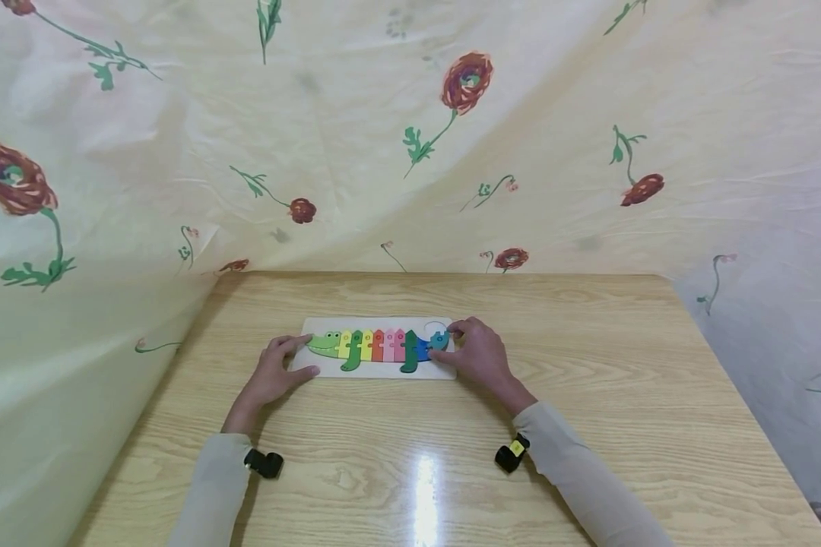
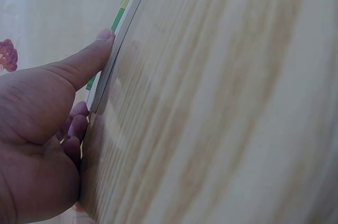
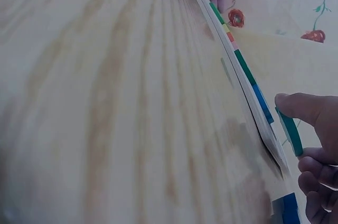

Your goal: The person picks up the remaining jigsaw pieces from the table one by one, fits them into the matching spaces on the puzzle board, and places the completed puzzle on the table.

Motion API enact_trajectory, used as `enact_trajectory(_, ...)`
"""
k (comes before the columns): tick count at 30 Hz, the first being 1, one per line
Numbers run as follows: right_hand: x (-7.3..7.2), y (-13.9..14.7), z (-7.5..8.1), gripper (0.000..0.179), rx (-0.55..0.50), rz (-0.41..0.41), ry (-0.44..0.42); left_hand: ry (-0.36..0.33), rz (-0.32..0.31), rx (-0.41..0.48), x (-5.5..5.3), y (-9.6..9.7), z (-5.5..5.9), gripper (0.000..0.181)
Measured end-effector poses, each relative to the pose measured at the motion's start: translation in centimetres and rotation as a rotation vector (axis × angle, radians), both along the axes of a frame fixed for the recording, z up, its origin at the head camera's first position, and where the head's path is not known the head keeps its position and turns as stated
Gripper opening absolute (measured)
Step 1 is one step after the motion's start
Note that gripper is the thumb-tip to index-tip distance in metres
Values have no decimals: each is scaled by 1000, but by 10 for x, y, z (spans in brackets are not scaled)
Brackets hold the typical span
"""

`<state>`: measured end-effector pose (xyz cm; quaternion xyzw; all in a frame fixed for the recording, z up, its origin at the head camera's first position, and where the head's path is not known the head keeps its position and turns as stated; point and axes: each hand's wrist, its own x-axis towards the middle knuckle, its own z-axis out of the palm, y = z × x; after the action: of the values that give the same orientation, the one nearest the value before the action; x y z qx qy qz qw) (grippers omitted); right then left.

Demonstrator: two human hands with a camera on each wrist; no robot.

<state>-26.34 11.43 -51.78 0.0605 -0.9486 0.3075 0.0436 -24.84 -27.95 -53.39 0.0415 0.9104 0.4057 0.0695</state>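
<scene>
A wooden crocodile puzzle board (image 1: 376,371), white and long, lies flat on the table. Its green head (image 1: 324,345), several coloured body pieces and two green leg pieces sit joined in a row, ending in a blue piece (image 1: 421,350) towards the right. My left hand (image 1: 271,370) rests at the board's left end, thumb along the front edge and a finger by the snout. My right hand (image 1: 482,355) pinches a teal tail piece (image 3: 289,131) between thumb and fingers. That piece is tilted over the board's right end, beside the blue piece and an outlined empty recess.
The wood-grain table (image 1: 356,448) extends around the board. Flowered cloth (image 1: 369,137) hangs behind and at both sides of it. Each wrist wears a small black camera. Low in the right wrist view is a blue blocky shape (image 3: 289,208).
</scene>
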Motion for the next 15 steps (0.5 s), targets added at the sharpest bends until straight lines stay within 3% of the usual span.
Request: enact_trajectory(15,-2,-1,-2,59,-3,18,-35,0,4,2,0,0,-1,71)
